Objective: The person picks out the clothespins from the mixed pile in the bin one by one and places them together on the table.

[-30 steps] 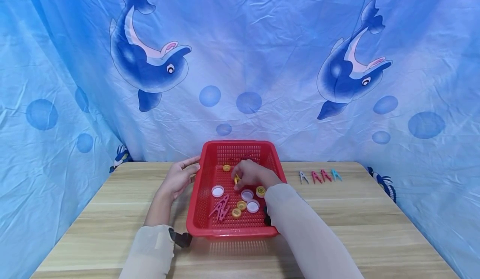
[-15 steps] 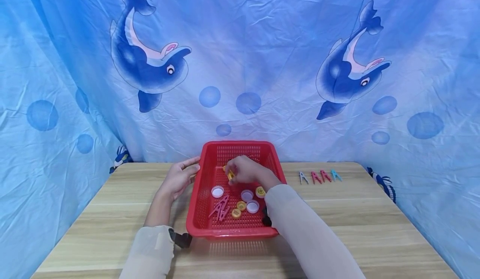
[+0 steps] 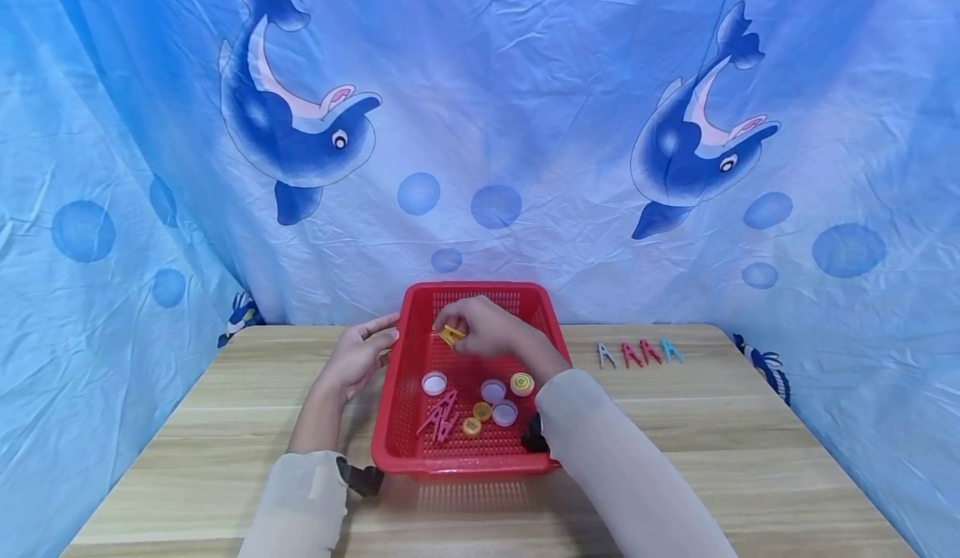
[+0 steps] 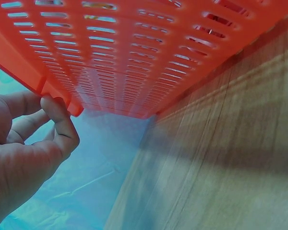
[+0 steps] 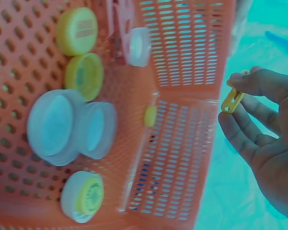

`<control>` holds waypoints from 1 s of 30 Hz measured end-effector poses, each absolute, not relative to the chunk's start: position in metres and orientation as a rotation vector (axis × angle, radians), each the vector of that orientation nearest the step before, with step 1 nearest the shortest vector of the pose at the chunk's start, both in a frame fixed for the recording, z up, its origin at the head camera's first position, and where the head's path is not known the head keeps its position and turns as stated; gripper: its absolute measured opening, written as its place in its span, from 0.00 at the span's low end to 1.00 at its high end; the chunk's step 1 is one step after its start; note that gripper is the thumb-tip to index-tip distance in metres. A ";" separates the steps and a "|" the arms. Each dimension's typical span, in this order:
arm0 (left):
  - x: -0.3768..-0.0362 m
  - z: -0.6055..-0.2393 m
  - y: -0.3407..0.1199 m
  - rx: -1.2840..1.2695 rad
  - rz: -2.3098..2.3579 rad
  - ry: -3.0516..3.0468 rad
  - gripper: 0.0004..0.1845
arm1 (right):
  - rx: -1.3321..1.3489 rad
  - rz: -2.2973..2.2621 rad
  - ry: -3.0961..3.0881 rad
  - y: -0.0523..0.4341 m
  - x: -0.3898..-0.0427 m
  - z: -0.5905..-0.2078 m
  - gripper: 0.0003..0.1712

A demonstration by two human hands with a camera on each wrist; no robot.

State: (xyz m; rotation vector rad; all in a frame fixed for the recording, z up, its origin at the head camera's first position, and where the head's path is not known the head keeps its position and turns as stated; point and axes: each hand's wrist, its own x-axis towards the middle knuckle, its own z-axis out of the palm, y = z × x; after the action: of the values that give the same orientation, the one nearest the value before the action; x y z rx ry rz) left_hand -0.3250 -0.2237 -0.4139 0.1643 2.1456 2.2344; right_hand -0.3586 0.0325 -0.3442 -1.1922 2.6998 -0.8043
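Observation:
A red perforated basket stands on the wooden table. My left hand grips its left rim, and the left wrist view shows the thumb bent against the rim. Above the far part of the basket, my right hand pinches a yellow clothespin between thumb and fingers; in the right wrist view the clothespin is held apart from the basket wall. Inside lie pink clothespins, a white cap, clear caps, yellow caps and a yellow-and-white cap.
Right of the basket, a grey clothespin, pink clothespins and a blue clothespin lie in a row on the table. A blue dolphin-print curtain hangs behind and along the sides.
My right hand has lifted the yellow clothespin from low in the basket, moving it up and toward the far left. My left hand stays at the rim.

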 end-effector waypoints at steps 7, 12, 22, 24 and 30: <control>-0.323 -0.412 -0.224 0.156 2.222 2.167 0.28 | -1.155 -0.806 2.733 0.032 -0.348 -0.322 0.28; -0.323 -0.412 -0.223 0.147 2.233 2.152 0.27 | -1.176 -0.770 2.762 0.036 -0.346 -0.306 0.23; -0.326 -0.412 -0.222 0.153 2.230 2.151 0.28 | -1.187 -0.761 2.825 0.068 -0.343 -0.277 0.22; -0.326 -0.412 -0.222 0.135 2.231 2.155 0.27 | -1.170 -0.773 2.840 0.077 -0.344 -0.273 0.22; -0.325 -0.413 -0.223 0.126 2.214 2.168 0.28 | -1.116 -0.735 2.940 0.108 -0.348 -0.271 0.23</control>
State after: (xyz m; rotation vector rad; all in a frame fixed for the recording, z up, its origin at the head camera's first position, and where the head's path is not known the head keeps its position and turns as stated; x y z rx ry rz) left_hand -0.3247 -0.2229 -0.4134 0.1264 2.1682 2.2137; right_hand -0.3475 0.1080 -0.2714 -1.1162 2.9396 -0.7350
